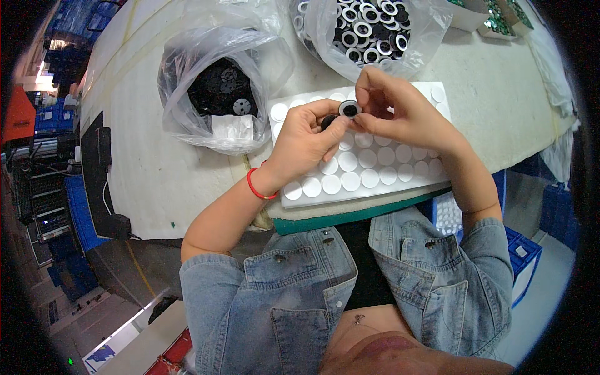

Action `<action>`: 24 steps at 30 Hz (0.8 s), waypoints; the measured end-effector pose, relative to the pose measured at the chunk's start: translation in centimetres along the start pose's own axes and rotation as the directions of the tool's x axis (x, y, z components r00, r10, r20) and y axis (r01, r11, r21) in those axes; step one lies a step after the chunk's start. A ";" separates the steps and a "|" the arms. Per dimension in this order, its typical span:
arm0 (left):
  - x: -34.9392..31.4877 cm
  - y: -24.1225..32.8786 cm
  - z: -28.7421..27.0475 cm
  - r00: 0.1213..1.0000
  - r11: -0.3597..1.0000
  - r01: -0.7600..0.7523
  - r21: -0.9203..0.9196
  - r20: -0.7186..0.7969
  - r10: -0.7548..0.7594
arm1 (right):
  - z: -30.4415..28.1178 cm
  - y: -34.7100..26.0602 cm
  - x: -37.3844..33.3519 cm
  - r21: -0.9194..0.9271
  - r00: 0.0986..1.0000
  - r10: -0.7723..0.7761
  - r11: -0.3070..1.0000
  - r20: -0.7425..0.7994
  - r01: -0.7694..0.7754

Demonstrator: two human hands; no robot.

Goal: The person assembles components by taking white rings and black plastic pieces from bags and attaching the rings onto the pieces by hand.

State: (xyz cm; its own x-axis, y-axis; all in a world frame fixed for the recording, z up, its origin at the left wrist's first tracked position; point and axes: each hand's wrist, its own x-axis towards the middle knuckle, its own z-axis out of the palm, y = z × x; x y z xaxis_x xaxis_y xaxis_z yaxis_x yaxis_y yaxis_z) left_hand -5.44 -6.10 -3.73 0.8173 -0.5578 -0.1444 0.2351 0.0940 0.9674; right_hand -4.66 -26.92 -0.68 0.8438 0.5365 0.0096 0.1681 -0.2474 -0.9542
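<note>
Between my two hands is a small round part point(349, 109), a pale ring with a black centre. My left hand point(306, 134), with a red cord bracelet at the wrist, pinches it by its left side. A black disc point(327, 121) shows among the left fingers. At the part's right edge, my right hand point(403, 112) has its thumb and fingers curled together; what lies between those fingertips is hidden. Both hands are above a white tray point(306, 201) that carries rows of round white discs point(350, 181).
Left of the tray stands an open clear plastic bag point(178, 122) of black discs point(219, 84). Behind the tray, another bag point(431, 28) holds many black-and-white rings point(362, 29). Boxes point(498, 22) with green pieces sit at the far right. A green strip point(350, 219) runs along the table's near edge.
</note>
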 end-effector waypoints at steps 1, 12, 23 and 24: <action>0.0 0.0 0.0 1.000 1.000 0.014 0.004 0.005 -0.014 | 0.0 -0.1 0.0 -0.014 0.999 -0.035 0.999 -0.007 0.035; 0.6 0.2 -0.5 0.996 0.993 -0.015 -0.115 0.088 0.026 | -1.4 2.6 1.7 -0.066 0.663 -0.318 0.924 -0.678 0.376; 0.4 -0.3 -0.7 0.999 0.977 -0.016 -0.213 -0.052 0.005 | -0.3 -0.3 0.0 -0.184 0.982 -0.186 0.964 0.039 0.190; 0.4 -0.2 -0.6 0.999 0.977 -0.017 -0.213 -0.052 0.006 | -0.4 -0.4 0.0 -0.179 0.980 -0.164 0.967 0.113 0.182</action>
State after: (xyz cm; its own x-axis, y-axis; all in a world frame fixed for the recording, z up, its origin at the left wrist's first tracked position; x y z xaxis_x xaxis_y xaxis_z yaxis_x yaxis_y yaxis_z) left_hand -4.90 -5.86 -4.06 0.8448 -0.5138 -0.1494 0.3283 0.2772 0.9030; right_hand -4.57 -27.13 -0.17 0.7417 0.6576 0.1320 0.4075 -0.2855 -0.8674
